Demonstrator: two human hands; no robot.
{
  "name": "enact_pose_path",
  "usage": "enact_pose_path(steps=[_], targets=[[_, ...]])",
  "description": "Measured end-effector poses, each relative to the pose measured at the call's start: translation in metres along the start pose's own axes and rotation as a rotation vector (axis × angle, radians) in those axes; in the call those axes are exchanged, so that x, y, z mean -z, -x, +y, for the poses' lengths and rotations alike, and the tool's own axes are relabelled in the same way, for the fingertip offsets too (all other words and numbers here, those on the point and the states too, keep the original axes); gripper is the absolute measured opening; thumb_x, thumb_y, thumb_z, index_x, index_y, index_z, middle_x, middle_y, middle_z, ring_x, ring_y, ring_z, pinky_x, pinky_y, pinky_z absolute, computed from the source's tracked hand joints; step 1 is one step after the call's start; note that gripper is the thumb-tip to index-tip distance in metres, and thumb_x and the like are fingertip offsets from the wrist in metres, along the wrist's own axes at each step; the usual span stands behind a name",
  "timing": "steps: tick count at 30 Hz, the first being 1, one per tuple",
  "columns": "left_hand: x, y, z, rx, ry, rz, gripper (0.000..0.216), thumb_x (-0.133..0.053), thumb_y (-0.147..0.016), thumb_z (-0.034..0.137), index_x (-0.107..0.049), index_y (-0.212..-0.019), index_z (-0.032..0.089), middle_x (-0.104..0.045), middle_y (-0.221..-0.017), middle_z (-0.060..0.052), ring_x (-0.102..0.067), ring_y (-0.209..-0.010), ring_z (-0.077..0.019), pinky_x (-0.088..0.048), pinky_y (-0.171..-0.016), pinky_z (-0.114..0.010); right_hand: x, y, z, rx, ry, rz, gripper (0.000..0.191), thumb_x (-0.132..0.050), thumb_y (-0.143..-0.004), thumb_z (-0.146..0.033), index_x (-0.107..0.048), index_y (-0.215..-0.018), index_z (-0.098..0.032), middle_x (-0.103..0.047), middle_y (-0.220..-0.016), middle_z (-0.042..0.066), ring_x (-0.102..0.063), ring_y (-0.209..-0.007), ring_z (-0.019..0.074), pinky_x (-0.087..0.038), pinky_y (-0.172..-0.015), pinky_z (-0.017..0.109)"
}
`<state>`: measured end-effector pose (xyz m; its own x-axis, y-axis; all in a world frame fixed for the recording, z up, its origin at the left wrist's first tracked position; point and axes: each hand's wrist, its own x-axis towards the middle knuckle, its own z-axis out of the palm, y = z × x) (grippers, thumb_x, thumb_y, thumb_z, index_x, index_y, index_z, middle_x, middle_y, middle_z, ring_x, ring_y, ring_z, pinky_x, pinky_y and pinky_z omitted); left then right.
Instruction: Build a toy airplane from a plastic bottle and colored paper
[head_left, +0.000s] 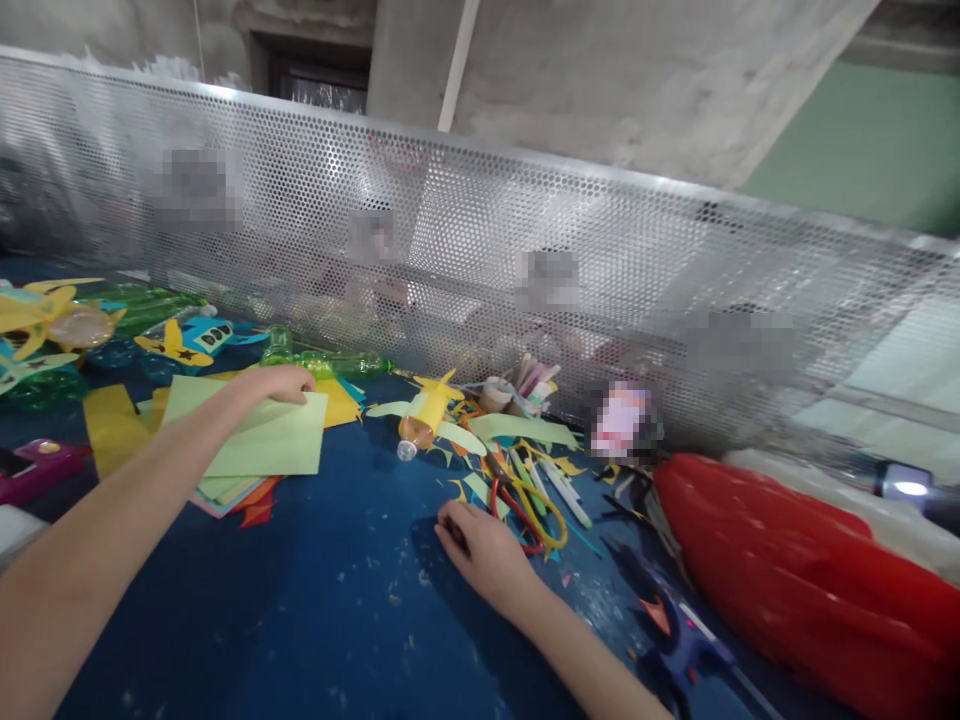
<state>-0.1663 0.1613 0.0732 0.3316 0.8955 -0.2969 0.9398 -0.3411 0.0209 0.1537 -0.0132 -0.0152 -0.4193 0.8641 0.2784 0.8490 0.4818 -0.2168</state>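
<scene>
My left hand point(279, 383) reaches out over a stack of coloured paper sheets, its fingers curled down on the top light green sheet point(262, 440). My right hand point(484, 550) rests palm down on the blue table point(337, 600), fingers curled, right beside scissors with red and yellow handles point(532, 510). Whether it grips anything is hidden. A bottle plane with yellow paper wings point(424, 420) lies between the two hands, a little farther back.
A perforated metal screen point(480, 250) runs along the back of the table. Paper-winged bottle crafts point(45, 320) and green bottles point(330, 363) lie at the left. A red plastic bag point(795, 580) fills the right side. A blue glue gun point(675, 630) lies near it among paper scraps.
</scene>
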Motion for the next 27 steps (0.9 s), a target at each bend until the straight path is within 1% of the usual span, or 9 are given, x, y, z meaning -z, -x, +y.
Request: enact_pose_path(steps=[4, 7, 9, 14, 16, 18, 21, 25, 27], targets=[[0.017, 0.023, 0.021, -0.242, 0.219, 0.006, 0.050, -0.047, -0.082, 0.034, -0.044, -0.130, 0.021, -0.043, -0.137, -0.008, -0.046, -0.118, -0.0230, -0.039, -0.089, -0.025, 0.000, -0.001, 0.002, 0.001, 0.008, -0.003, 0.008, -0.045, -0.085, -0.020, -0.051, -0.079, -0.022, -0.057, -0.066, -0.001, -0.054, -0.058, 0.0135, -0.037, -0.053, 0.022], [0.023, 0.037, 0.058, -0.521, 0.461, -0.083, 0.039, -0.051, -0.081, 0.036, -0.055, -0.118, 0.022, -0.060, -0.118, -0.006, -0.058, -0.098, -0.0188, -0.043, -0.079, -0.023, 0.004, -0.001, 0.002, -0.086, -0.014, 0.057, 0.012, -0.040, -0.089, -0.026, -0.050, -0.083, -0.022, -0.059, -0.064, -0.001, -0.056, -0.057, 0.0147, -0.038, -0.053, 0.023], [0.021, 0.040, 0.089, -0.701, 0.501, -0.184, 0.031, -0.051, -0.081, 0.036, -0.059, -0.108, 0.023, -0.067, -0.100, -0.003, -0.061, -0.083, -0.0164, -0.044, -0.070, -0.021, 0.013, 0.000, 0.001, -0.161, -0.048, 0.174, 0.018, -0.036, -0.091, -0.030, -0.048, -0.082, -0.021, -0.057, -0.061, -0.001, -0.054, -0.053, 0.0145, -0.037, -0.052, 0.024], [-0.011, 0.021, 0.163, -0.829, 0.348, -0.103, 0.028, -0.057, -0.077, 0.030, -0.062, -0.103, 0.020, -0.066, -0.096, -0.003, -0.060, -0.081, -0.0170, -0.043, -0.066, -0.022, 0.053, 0.007, -0.006, -0.196, -0.085, 0.541, 0.030, -0.032, -0.091, -0.032, -0.041, -0.064, -0.022, -0.047, -0.054, -0.001, -0.047, -0.051, 0.0139, -0.037, -0.053, 0.025], [-0.028, 0.011, 0.184, -0.874, 0.319, -0.037, 0.025, -0.056, -0.076, 0.022, -0.063, -0.101, 0.020, -0.066, -0.094, -0.003, -0.060, -0.078, -0.0164, -0.043, -0.065, -0.022, 0.068, 0.009, -0.013, -0.106, -0.133, 0.431, 0.029, -0.037, -0.090, -0.034, -0.044, -0.064, -0.022, -0.049, -0.056, -0.001, -0.047, -0.052, 0.0134, -0.038, -0.053, 0.024], [-0.040, 0.005, 0.197, -0.934, 0.246, 0.088, 0.021, -0.053, -0.077, 0.017, -0.065, -0.094, 0.021, -0.067, -0.085, -0.001, -0.059, -0.073, -0.0167, -0.041, -0.062, -0.023, 0.075, 0.013, -0.022, -0.027, -0.228, 0.137, 0.021, -0.048, -0.086, -0.036, -0.051, -0.071, -0.021, -0.055, -0.063, -0.001, -0.050, -0.056, 0.0128, -0.040, -0.054, 0.022], [-0.050, 0.003, 0.206, -0.937, 0.199, 0.245, 0.022, -0.051, -0.080, 0.017, -0.064, -0.097, 0.023, -0.067, -0.087, -0.003, -0.059, -0.079, -0.0202, -0.040, -0.064, -0.026, 0.065, 0.022, -0.030, 0.038, -0.311, -0.181, 0.021, -0.067, -0.073, -0.035, -0.058, -0.086, -0.023, -0.061, -0.091, 0.001, -0.056, -0.084, 0.0164, -0.044, -0.075, 0.025], [-0.051, 0.013, 0.200, -0.989, 0.194, 0.474, 0.033, -0.047, -0.086, 0.024, -0.052, -0.119, 0.020, -0.059, -0.114, -0.010, -0.052, -0.104, -0.0242, -0.038, -0.080, -0.030, 0.043, 0.034, -0.025, 0.000, -0.296, -0.243, 0.036, -0.075, -0.064, -0.025, -0.058, -0.096, -0.024, -0.058, -0.106, 0.004, -0.053, -0.100, 0.0210, -0.042, -0.086, 0.031], [-0.051, 0.024, 0.193, -0.999, 0.193, 0.512, 0.028, -0.046, -0.087, 0.025, -0.056, -0.113, 0.019, -0.060, -0.112, -0.010, -0.051, -0.105, -0.0232, -0.037, -0.083, -0.030, 0.040, 0.037, -0.018, -0.016, -0.294, -0.247, 0.032, -0.072, -0.067, -0.021, -0.059, -0.096, -0.023, -0.058, -0.105, 0.005, -0.053, -0.100, 0.0212, -0.042, -0.087, 0.031]])
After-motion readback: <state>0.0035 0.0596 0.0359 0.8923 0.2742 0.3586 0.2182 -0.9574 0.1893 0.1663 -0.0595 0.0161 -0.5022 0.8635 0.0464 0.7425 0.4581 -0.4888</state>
